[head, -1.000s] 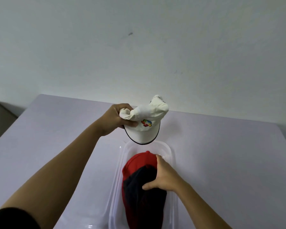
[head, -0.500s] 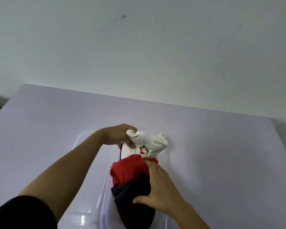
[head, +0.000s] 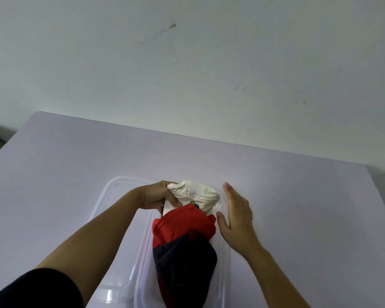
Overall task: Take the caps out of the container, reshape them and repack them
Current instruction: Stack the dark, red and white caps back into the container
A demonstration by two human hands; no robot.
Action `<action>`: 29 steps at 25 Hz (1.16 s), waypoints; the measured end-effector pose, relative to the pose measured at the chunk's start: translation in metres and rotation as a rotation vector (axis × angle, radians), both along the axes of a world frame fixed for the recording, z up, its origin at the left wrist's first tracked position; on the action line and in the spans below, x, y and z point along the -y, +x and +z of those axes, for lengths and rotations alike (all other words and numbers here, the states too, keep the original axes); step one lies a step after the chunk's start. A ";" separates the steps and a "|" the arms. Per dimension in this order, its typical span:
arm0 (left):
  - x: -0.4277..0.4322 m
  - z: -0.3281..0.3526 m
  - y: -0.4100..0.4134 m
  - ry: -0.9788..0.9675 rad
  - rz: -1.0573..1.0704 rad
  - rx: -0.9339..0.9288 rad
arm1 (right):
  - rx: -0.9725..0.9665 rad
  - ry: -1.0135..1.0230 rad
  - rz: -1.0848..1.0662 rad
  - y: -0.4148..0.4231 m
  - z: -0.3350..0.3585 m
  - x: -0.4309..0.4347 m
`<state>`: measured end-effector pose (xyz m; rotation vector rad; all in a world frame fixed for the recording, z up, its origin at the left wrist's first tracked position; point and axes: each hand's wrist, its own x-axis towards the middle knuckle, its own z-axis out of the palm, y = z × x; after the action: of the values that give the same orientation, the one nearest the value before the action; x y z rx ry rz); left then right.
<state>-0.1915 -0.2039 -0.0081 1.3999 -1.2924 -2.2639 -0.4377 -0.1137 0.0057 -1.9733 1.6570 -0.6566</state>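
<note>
A clear plastic container [head: 226, 270] lies on the pale table, holding a stack of caps. A red cap [head: 182, 223] and a dark navy cap [head: 185, 270] lie nested in it. At the container's far end sits a crumpled white cap [head: 198, 192] with a coloured logo partly hidden by the red cap. My left hand [head: 158, 195] grips the white cap's left side, thumb over the fabric. My right hand [head: 236, 214] hovers flat with straight fingers beside the container's right edge, holding nothing.
A clear lid [head: 111, 196] lies flat on the table to the left of the container, under my left forearm. The pale lilac table [head: 298, 207] ends at a white wall behind. A dark gap shows past the table's left edge.
The white cap came down from the air into the container's far end, behind the red cap. My right hand lifted off the red and navy caps and moved to the right.
</note>
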 end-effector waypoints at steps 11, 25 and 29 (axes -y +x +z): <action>-0.003 0.009 -0.003 -0.614 -0.219 0.372 | -0.638 0.233 0.216 -0.008 -0.011 0.046; -0.015 -0.022 -0.012 -1.233 -0.061 0.784 | -0.543 0.102 0.186 -0.002 -0.016 0.056; -0.033 0.007 0.007 -0.869 -0.069 0.552 | -0.405 0.234 0.277 -0.027 -0.012 0.030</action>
<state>-0.1849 -0.1711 -0.0010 1.6182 -2.1285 -1.0446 -0.4650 -0.1439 -0.0059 -2.1993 1.5444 0.0433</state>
